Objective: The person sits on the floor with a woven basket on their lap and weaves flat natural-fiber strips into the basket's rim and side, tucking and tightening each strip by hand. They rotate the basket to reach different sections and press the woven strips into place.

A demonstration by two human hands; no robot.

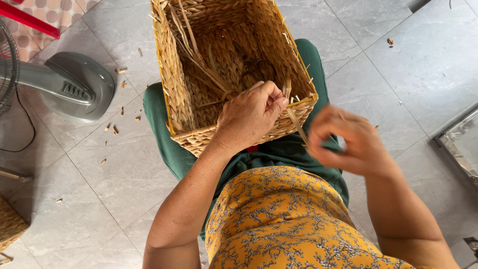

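A rectangular woven straw basket (184,94) rests on my lap, its open top facing me, with loose straw strands sticking up inside it. My left hand (251,115) is curled over the basket's near rim and pinches strand ends there. My right hand (351,142), blurred with motion, is just right of the basket's near corner. It grips a thin straw strand (297,124) that runs from the rim down to its fingers.
A grey fan base (79,85) with a black cord stands on the tiled floor at left. Small straw scraps (115,130) lie scattered near it. Another woven basket's edge (10,226) shows at lower left. A shiny metal object (460,144) is at right.
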